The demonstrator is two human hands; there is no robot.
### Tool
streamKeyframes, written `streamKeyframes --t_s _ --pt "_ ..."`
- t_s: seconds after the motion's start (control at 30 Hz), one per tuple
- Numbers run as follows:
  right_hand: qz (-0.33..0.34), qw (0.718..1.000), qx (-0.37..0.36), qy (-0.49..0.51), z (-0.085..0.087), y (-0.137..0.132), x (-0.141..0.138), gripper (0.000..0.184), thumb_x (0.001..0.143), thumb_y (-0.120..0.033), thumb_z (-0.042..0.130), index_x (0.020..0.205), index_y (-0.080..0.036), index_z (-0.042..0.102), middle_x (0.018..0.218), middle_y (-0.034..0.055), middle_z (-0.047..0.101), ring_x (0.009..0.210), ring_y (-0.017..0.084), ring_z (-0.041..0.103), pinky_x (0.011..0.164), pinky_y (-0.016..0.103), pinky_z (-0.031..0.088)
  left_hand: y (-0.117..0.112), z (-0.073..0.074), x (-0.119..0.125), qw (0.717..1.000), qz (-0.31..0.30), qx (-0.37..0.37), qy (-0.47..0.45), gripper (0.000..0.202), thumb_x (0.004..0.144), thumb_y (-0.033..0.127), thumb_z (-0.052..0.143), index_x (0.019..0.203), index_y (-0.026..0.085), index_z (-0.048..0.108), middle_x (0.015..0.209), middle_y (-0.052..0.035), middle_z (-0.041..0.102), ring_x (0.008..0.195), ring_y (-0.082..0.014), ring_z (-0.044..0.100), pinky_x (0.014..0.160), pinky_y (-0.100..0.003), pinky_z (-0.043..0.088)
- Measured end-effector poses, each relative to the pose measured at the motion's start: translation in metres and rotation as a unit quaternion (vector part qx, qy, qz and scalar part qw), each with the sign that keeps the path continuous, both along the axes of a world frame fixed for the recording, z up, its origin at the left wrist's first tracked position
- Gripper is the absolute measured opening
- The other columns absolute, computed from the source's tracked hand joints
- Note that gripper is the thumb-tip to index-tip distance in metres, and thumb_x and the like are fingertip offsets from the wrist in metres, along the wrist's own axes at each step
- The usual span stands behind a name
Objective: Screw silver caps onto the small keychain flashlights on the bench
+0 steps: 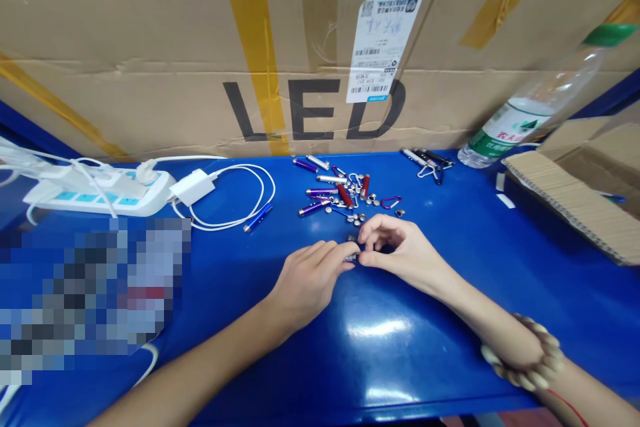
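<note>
My left hand is closed around a small dark and silver metal piece; most of it is hidden by the fingers. Close at its right, my right hand has curled fingers, with thumb and index tips apart beside the exposed end. I cannot tell whether the thumb touches it. Just beyond both hands lie several small button cells. Among them are purple mini flashlights, a silver one, red tubes and a purple carabiner clip.
A blue mini flashlight lies left, near a white charger and power strip. Silver and black flashlights lie at the back. A water bottle and open carton stand right. A large cardboard box closes off the back.
</note>
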State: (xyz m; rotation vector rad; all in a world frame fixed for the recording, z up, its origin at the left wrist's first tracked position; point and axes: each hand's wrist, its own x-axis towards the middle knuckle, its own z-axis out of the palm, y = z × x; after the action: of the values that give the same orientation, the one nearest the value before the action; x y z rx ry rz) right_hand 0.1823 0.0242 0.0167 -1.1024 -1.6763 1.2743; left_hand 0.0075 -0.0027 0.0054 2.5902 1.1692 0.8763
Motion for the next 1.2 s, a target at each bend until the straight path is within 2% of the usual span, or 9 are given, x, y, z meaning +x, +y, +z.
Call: streamKeyframes --t_s 0.1,0.17,0.27,0.33,0.43,0.7,0.97,1.1,1.2 --pt "-0.028 0.991 0.127 -0.043 0.001 -0.002 -0.001 0.017 0.064 -0.03 0.072 0.069 -0.016 0.064 0.069 0.0015 0.058 0.056 0.009 0.052 0.052 0.023 0.043 0.001 -0.002 0.0 0.999 0.025 -0.021 -0.002 0.028 0.093 0.025 0.026 0.096 0.018 0.053 0.074 -0.001 0.061 0.067 -0.0126 0.058 0.06 -0.023 0.044" --pt "-0.004 0.978 0.2 -0.052 0.001 -0.002 0.0 0.01 0.066 -0.027 0.07 0.072 -0.019 0.068 0.073 0.0022 0.06 0.061 0.011 0.055 0.057 0.025 0.046 0.001 -0.003 0.0 0.999 0.029 -0.038 -0.01 0.026 0.092 0.023 0.027 0.098 0.018 0.051 0.079 -0.0018 0.062 0.072 -0.0132 0.059 0.063 -0.024 0.045" --pt "0.053 0.966 0.248 -0.058 0.001 0.0 0.005 0.008 0.069 -0.024 0.068 0.077 -0.023 0.07 0.075 0.0017 0.062 0.067 0.012 0.058 0.063 0.026 0.049 0.0 -0.004 0.001 0.997 0.024 -0.066 -0.012 0.024 0.091 0.021 0.028 0.097 0.018 0.051 0.081 -0.0019 0.062 0.072 -0.014 0.058 0.063 -0.025 0.045" --pt "0.066 0.963 0.254 -0.068 0.001 0.001 0.009 0.009 0.071 -0.024 0.066 0.08 -0.024 0.07 0.076 0.0018 0.063 0.07 0.013 0.059 0.064 0.026 0.05 0.0 -0.003 0.001 0.996 0.022 -0.082 -0.014 0.023 0.091 0.02 0.028 0.096 0.018 0.051 0.081 -0.0018 0.062 0.071 -0.0141 0.058 0.062 -0.025 0.045" --pt "0.05 0.963 0.256 -0.074 0.002 0.003 0.012 0.01 0.071 -0.026 0.066 0.08 -0.025 0.071 0.077 0.0019 0.063 0.071 0.013 0.059 0.066 0.027 0.05 0.0 -0.001 0.001 0.995 0.01 -0.1 -0.019 0.023 0.09 0.018 0.028 0.095 0.019 0.051 0.083 -0.0017 0.062 0.074 -0.014 0.057 0.064 -0.025 0.044" --pt "0.082 0.974 0.203 -0.054 0.007 -0.001 0.01 0.007 0.068 -0.027 0.068 0.066 -0.02 0.07 0.07 0.0011 0.061 0.065 0.011 0.058 0.063 0.025 0.049 -0.001 -0.002 -0.001 0.993 -0.019 -0.118 -0.009 0.022 0.09 0.017 0.031 0.096 0.019 0.052 0.084 -0.0013 0.061 0.077 -0.0147 0.056 0.067 -0.025 0.043" --pt "0.104 0.977 0.182 -0.037 0.001 -0.003 0.012 0.014 0.073 -0.03 0.064 0.063 -0.021 0.07 0.066 0.0009 0.059 0.062 0.01 0.057 0.059 0.024 0.047 -0.001 -0.005 -0.003 0.991 -0.058 -0.119 0.009 0.015 0.09 0.019 0.034 0.091 0.019 0.049 0.085 -0.0016 0.062 0.079 -0.0149 0.058 0.07 -0.027 0.045" --pt "0.079 0.98 0.181 -0.036 0.0 -0.006 0.009 0.015 0.069 -0.031 0.067 0.058 -0.02 0.068 0.061 0.0004 0.058 0.059 0.01 0.056 0.055 0.024 0.046 -0.001 -0.008 -0.004 0.993 -0.067 -0.102 0.008 0.014 0.09 0.022 0.034 0.088 0.018 0.047 0.085 -0.0026 0.062 0.08 -0.0158 0.059 0.069 -0.027 0.047" --pt "0.041 0.983 0.178 -0.034 0.003 -0.008 0.003 0.017 0.066 -0.031 0.07 0.054 -0.019 0.066 0.056 -0.0002 0.056 0.056 0.01 0.053 0.05 0.023 0.042 -0.001 -0.01 -0.003 0.996 -0.052 -0.064 -0.01 0.02 0.092 0.024 0.03 0.083 0.018 0.046 0.077 -0.0023 0.061 0.071 -0.0144 0.059 0.064 -0.025 0.047"
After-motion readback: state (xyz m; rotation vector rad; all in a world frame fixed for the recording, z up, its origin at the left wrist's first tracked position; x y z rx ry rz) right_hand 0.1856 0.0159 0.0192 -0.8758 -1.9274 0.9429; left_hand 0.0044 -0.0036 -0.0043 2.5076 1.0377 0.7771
